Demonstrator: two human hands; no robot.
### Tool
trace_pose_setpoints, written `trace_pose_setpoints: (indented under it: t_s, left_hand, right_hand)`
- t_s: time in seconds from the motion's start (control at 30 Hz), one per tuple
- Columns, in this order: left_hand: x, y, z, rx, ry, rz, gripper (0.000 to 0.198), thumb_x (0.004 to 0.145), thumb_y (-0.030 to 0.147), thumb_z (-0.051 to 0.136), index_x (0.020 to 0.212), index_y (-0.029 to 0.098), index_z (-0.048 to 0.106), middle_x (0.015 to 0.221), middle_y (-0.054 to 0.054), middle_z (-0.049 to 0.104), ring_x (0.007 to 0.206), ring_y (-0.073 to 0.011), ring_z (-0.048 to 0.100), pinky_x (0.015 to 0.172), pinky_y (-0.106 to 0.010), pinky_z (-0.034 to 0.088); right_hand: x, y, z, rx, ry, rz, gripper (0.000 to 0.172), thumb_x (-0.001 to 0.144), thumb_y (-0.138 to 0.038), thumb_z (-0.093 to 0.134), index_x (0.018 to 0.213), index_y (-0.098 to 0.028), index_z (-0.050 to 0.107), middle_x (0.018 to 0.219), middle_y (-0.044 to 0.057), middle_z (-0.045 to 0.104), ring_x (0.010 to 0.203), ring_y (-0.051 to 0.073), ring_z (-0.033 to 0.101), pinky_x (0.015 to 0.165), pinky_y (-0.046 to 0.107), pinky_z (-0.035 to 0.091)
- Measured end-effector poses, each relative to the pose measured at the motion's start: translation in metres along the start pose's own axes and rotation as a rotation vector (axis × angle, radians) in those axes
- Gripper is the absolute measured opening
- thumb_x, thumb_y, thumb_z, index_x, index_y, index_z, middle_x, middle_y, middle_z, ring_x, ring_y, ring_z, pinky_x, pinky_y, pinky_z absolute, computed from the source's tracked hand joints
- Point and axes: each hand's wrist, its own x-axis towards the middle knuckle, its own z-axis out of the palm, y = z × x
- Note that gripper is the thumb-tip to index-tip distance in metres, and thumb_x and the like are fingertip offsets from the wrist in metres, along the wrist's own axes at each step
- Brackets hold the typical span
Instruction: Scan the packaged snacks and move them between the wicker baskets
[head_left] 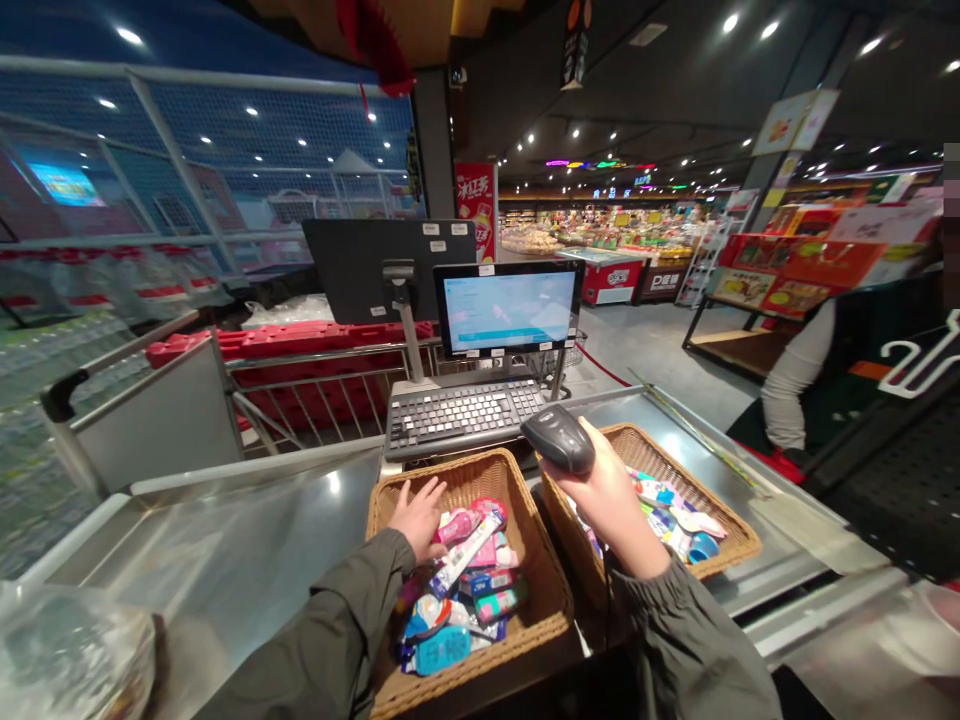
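My right hand (pixel 592 495) is wrapped round a black handheld barcode scanner (pixel 559 438), raised over the left rim of the right wicker basket (pixel 739 520). Inside that basket lie small colourful packages, partly hidden by my forearm. Over the left wicker basket (pixel 536 535) is my left hand (pixel 416 515), its fingers spread and nothing visible in them. Beside it, among the jumbled goods, are a pink bottle (pixel 457 525) and a long white-and-blue box (pixel 466 555). Closer to me in the same basket sits a light blue item (pixel 442 652).
Behind the baskets stand a black keyboard (pixel 465 412) and a lit monitor (pixel 510 305), with a second screen (pixel 390 270) turned away. A metal counter (pixel 300 525) runs to both sides. Plastic bags (pixel 67 650) lie at left. A person's sleeve (pixel 799 375) shows at right.
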Motion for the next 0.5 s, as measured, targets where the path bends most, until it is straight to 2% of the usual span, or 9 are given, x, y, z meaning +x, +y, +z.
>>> trace_pose_setpoints:
  t_s: [0.03,0.1,0.2,0.3,0.4,0.5]
  left_hand:
    - [0.001,0.001,-0.004,0.009,0.010,-0.002,0.045,0.066,0.046,0.084,0.096,0.015,0.072,0.159,-0.024,0.034,0.150,-0.0403,0.026,0.118,-0.072,0.009]
    - [0.005,0.005,-0.017,0.021,0.116,0.025,0.058,0.068,0.055,0.082,0.108,0.014,0.070,0.161,-0.026,0.029,0.150,-0.0414,0.026,0.117,-0.072,0.013]
    - [0.018,0.022,-0.041,0.022,0.367,0.131,0.057,0.080,0.058,0.071,0.118,0.016,0.066,0.160,-0.023,0.033,0.150,-0.0389,0.028,0.118,-0.070,0.015]
    - [0.039,0.051,-0.054,0.005,0.510,0.242,0.051,0.084,0.058,0.067,0.117,0.019,0.066,0.159,-0.020,0.038,0.150,-0.0372,0.029,0.119,-0.069,0.013]
    - [0.065,0.084,-0.051,-0.029,0.503,0.306,0.047,0.084,0.057,0.068,0.114,0.020,0.068,0.157,-0.018,0.041,0.149,-0.0376,0.031,0.118,-0.071,0.015]
    - [0.092,0.115,-0.043,-0.063,0.414,0.330,0.045,0.082,0.054,0.071,0.112,0.020,0.070,0.156,-0.018,0.043,0.148,-0.0388,0.031,0.117,-0.072,0.016]
  right_hand:
    - [0.000,0.001,-0.005,-0.007,0.005,0.006,0.046,0.080,-0.045,0.069,0.119,-0.019,0.066,0.126,0.014,0.069,0.128,0.034,0.057,0.114,0.055,0.040]
    - [0.001,0.003,-0.017,-0.015,0.016,0.023,0.050,0.079,-0.047,0.070,0.120,-0.019,0.065,0.127,0.014,0.068,0.126,0.034,0.059,0.112,0.056,0.042]
    - [0.002,0.005,-0.039,-0.011,0.049,0.055,0.055,0.077,-0.050,0.071,0.122,-0.019,0.064,0.129,0.016,0.067,0.122,0.035,0.061,0.108,0.056,0.045]
    - [0.005,0.008,-0.063,-0.039,0.126,0.057,0.050,0.076,-0.052,0.071,0.114,-0.019,0.068,0.120,0.015,0.070,0.113,0.034,0.065,0.105,0.055,0.047]
    - [0.007,0.014,-0.085,-0.084,0.193,0.055,0.045,0.075,-0.053,0.072,0.105,-0.019,0.071,0.106,0.013,0.073,0.101,0.031,0.067,0.103,0.054,0.049]
    - [0.008,0.021,-0.101,-0.094,0.212,0.054,0.042,0.076,-0.052,0.072,0.102,-0.019,0.072,0.104,0.012,0.072,0.100,0.030,0.067,0.102,0.054,0.049]
